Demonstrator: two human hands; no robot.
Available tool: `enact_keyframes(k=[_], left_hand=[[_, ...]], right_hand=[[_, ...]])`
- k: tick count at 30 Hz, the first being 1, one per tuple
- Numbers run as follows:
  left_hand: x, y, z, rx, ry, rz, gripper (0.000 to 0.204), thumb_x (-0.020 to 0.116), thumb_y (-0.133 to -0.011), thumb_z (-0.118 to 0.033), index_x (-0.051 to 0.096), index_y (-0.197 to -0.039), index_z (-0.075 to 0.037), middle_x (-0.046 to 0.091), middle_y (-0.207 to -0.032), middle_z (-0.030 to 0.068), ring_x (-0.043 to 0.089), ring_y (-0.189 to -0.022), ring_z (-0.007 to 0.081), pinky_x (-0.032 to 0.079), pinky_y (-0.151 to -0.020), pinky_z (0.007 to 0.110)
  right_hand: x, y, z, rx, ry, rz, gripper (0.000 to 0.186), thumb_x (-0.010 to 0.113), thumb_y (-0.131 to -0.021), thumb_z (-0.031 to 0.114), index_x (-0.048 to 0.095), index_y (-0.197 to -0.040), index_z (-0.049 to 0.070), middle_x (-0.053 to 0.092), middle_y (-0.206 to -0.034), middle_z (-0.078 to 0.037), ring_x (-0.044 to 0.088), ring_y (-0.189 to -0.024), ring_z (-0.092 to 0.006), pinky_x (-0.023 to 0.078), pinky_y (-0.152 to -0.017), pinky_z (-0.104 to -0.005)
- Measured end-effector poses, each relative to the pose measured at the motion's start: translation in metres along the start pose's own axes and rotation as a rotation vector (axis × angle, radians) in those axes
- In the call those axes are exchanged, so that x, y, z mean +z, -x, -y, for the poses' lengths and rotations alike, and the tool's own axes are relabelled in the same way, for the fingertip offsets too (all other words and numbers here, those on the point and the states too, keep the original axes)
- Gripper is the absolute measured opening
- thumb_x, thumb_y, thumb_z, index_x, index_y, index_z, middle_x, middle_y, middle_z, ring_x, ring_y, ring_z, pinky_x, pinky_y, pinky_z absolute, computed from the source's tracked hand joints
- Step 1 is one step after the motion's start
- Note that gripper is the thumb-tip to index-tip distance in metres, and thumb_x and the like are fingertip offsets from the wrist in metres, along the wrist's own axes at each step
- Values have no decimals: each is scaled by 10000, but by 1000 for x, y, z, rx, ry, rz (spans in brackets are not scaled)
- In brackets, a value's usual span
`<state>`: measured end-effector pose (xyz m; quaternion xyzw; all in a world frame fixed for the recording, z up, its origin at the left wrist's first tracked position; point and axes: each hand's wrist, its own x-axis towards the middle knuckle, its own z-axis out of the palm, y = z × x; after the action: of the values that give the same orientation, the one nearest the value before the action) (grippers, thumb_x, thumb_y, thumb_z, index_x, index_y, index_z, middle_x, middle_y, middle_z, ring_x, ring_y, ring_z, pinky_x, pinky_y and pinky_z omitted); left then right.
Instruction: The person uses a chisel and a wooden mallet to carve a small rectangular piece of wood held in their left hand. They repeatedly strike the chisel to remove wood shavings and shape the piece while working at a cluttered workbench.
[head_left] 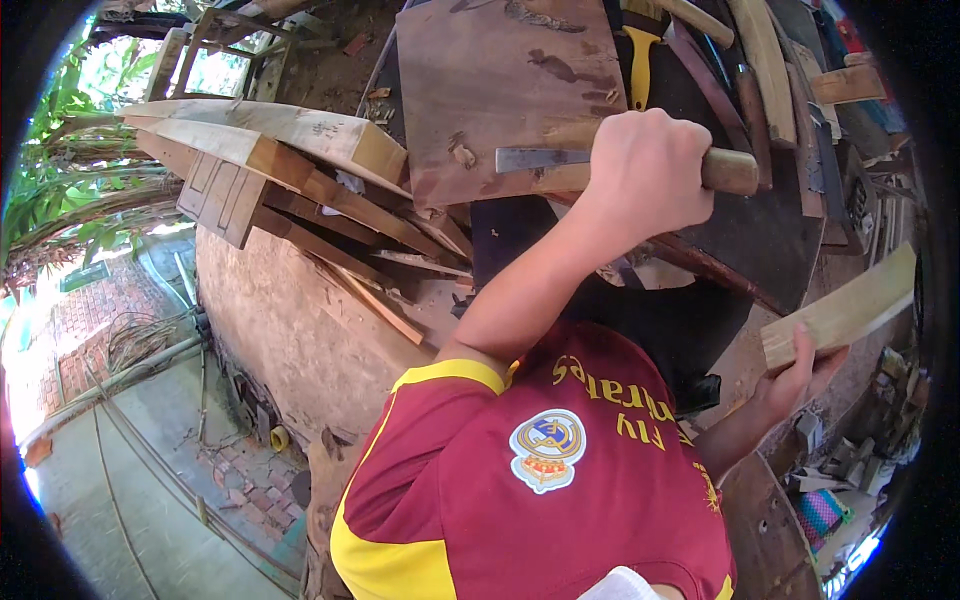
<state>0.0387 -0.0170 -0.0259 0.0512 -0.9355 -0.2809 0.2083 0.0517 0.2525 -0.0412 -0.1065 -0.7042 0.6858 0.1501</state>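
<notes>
Gripping wooden-handled flat steel blade (600,160), left hand (648,170) fisted; right hand (800,375) fingers clasp pale plank (845,308).

Maroon shirt (560,480) with yellow trim; yellow scraper handle (640,62); pale wood block (845,310).

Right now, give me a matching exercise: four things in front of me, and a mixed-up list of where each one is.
Things:
1. wooden-handled blade
2. pale wood block
3. yellow handle
4. planks

Places:
A. held in the right hand
B. stacked left of the brown board
C. gripped in the left hand
D. lying beyond the left hand

Pairs: 1-C, 2-A, 3-D, 4-B
</notes>
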Motion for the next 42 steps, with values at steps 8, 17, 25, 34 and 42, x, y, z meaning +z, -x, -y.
enact_keyframes(k=[8, 17, 25, 34, 42], left_hand=[[2, 4, -36, 28, 188, 184, 107, 672, -567, -192, 634, -610, -101, 612, -594, 118, 628, -597, 319, 497, -549, 408], [-4, 5, -30, 7, 255, 56, 118, 668, -575, -203, 613, -593, -100, 586, -564, 117, 610, -574, 326, 489, -534, 409], [-16, 6, -32, 22, 288, 17, 132, 682, -521, -170, 608, -596, -91, 581, -561, 116, 610, -575, 311, 477, -530, 395], [-15, 9, -29, 18, 306, -74, 147, 664, -530, -187, 549, -559, -100, 542, -532, 123, 571, -534, 346, 457, -491, 416], [-13, 9, -29, -1, 259, 26, 147, 684, -523, -209, 618, -603, -105, 584, -560, 112, 606, -561, 314, 475, -517, 394]], right_hand=[[-6, 19, -11, 24, 93, 134, 665, 642, -714, -23, 378, -1324, 3, 490, -1203, -131, 517, -1072, -247, 438, -910, -351], [-10, 17, -9, 3, 43, 181, 696, 641, -727, -15, 352, -1360, 4, 477, -1243, -130, 506, -1103, -242, 425, -926, -340], [-21, -9, 17, -257, 21, 180, 741, 629, -702, -58, 323, -1373, 18, 484, -1270, -197, 517, -1101, -299, 463, -913, -414], [29, 19, -7, -402, 114, -177, 745, 694, -711, -18, 341, -1367, 19, 485, -1280, -211, 506, -1128, -310, 465, -925, -437], [-7, 16, -14, -252, 282, 187, 655, 703, -693, -16, 423, -1284, 7, 520, -1188, -159, 555, -1013, -256, 504, -819, -407]])
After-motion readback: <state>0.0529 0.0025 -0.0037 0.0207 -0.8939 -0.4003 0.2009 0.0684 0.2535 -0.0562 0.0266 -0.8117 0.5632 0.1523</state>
